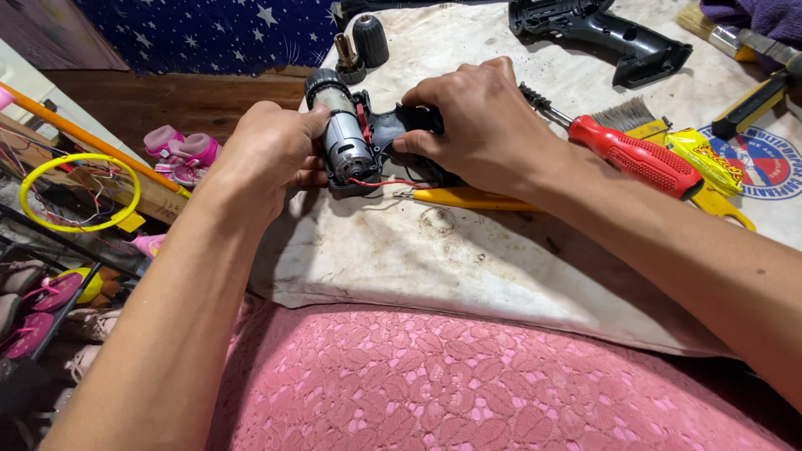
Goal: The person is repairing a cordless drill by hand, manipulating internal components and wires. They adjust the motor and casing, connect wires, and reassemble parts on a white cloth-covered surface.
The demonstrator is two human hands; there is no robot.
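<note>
Motor (345, 142) lies seated in black drill shell (393, 138) on white cloth-covered table (434, 259); left hand (271, 154) fingers closed on motor, right hand (480, 125) fingers gripping shell; red screwdriver (635, 159) lies beside right wrist

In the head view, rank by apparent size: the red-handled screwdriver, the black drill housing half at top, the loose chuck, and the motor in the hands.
1. Black drill housing half, cut by the frame edge.
2. Red-handled screwdriver, close behind; ranking unsure.
3. Motor, partly covered by the left hand and right hand.
4. Loose chuck, farther away.
</note>
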